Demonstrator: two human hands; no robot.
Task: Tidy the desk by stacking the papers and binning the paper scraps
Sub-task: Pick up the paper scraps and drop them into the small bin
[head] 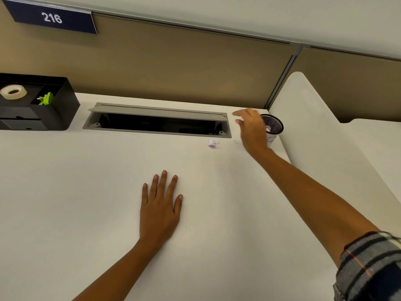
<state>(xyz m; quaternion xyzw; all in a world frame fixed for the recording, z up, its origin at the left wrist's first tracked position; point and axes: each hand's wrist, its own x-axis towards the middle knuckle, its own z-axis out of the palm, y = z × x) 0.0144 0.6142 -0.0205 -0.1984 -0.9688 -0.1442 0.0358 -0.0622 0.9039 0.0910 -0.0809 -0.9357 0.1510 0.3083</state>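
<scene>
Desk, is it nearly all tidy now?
Nearly. Done: one binned scrap sits inside the bin. In hand: nothing; the right hand hovers open by the bin, and the left hand lies flat on the desk. Left: one loose scrap lies on the desk near the bin. No paper stack is in view.

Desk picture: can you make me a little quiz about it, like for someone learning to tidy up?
1. True or false: the left hand lies flat on the desk.
2. Where is the crumpled paper scrap? A) in the left hand B) on the desk, near the right hand C) on the floor
3. What number is on the blue sign?
Key: 1 true; 2 B; 3 216.
</scene>
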